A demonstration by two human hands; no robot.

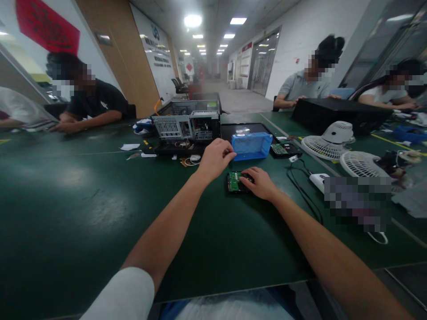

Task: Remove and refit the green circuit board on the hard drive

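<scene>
A hard drive (pixel 234 182) lies on the green table, its green circuit board facing up. My right hand (pixel 262 183) reaches over its right part, fingers bent and pressed onto it. Behind the drive a blue plastic bin (pixel 251 146) rests with its open side towards me. At the bin's left edge, my left hand (pixel 215 159) is raised with thumb and fingertips pinched together. Whatever may be between those fingertips is too small to make out. A second circuit-board drive (pixel 283 149) sits to the right of the bin.
An opened computer case (pixel 187 122) stands behind my left hand, near paper scraps and a white cable (pixel 194 159). A black monitor-like panel (pixel 247 129) lies behind the bin. Fans (pixel 328 142) and a power strip (pixel 318 180) occupy the right side. Several people sit around the table.
</scene>
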